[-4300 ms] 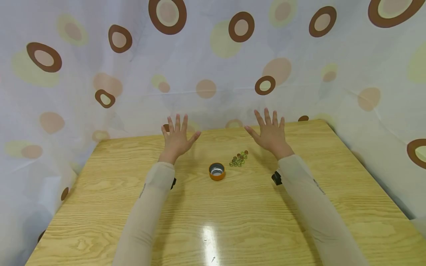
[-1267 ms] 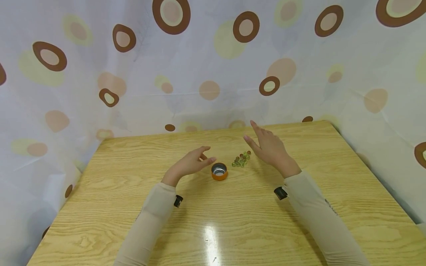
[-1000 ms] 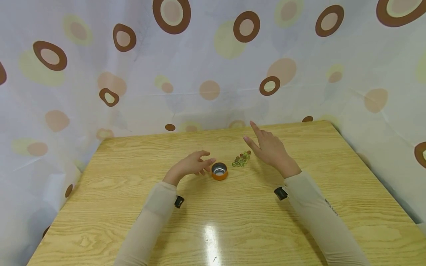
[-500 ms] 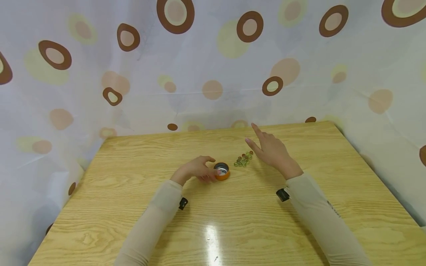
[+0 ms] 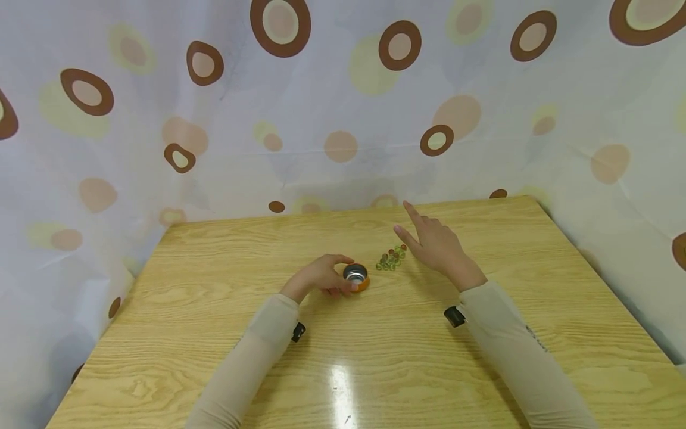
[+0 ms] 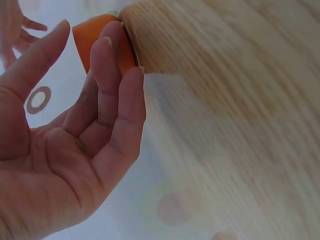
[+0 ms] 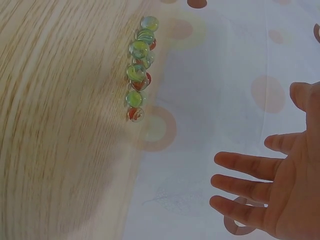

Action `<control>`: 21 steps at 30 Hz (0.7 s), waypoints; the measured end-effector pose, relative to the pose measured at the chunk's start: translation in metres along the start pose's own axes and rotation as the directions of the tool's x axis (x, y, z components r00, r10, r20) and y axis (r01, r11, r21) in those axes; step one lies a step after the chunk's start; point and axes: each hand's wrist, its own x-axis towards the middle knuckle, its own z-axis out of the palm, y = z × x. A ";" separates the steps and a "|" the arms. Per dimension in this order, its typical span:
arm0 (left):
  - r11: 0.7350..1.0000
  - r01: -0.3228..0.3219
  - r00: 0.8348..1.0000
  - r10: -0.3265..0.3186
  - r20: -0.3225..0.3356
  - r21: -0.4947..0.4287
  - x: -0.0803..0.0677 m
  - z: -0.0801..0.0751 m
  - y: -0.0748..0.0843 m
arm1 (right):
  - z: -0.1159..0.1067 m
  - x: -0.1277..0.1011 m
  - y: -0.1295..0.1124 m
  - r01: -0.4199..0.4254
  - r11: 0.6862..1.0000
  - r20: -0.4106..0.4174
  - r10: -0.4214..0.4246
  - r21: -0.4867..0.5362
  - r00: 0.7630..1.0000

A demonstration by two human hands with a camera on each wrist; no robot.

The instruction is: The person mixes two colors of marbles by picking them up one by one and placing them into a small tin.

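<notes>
Since the earlier frames the left hand (image 5: 321,277) has come down from its raised, spread pose and closed in on the small orange tin (image 5: 356,277); its fingers (image 6: 112,75) now curl against the tin's orange side, thumb on the far side, gripping it where it stands near the middle of the wooden tabletop (image 5: 214,333). Just to the right of the tin, toward the far edge, lies a small cluster of glass marbles (image 5: 392,258). The right hand (image 5: 436,247) hovers beside the marbles, fingers (image 7: 250,165) straight and apart, holding nothing
</notes>
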 end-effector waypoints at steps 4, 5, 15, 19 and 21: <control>1.000 -0.002 1.000 0.001 -0.011 -0.015 0.000 0.002 0.000 | 0.001 0.000 0.000 0.000 1.000 -0.003 0.000 0.000 1.000; 1.000 0.000 1.000 0.000 -0.013 -0.019 0.000 0.002 0.000 | 0.001 0.000 0.000 0.000 1.000 -0.004 0.000 0.001 1.000; 1.000 -0.011 0.999 0.010 -0.041 -0.011 0.001 0.005 0.001 | 0.002 -0.001 0.000 -0.012 1.000 0.006 0.012 0.008 1.000; 1.000 -0.016 0.999 0.015 -0.047 -0.013 0.002 0.006 -0.001 | 0.003 0.000 0.001 -0.008 1.000 0.014 0.008 0.015 1.000; 1.000 -0.018 0.999 0.017 -0.049 -0.019 0.002 0.006 -0.002 | 0.004 0.001 0.002 -0.008 1.000 0.021 0.007 0.021 1.000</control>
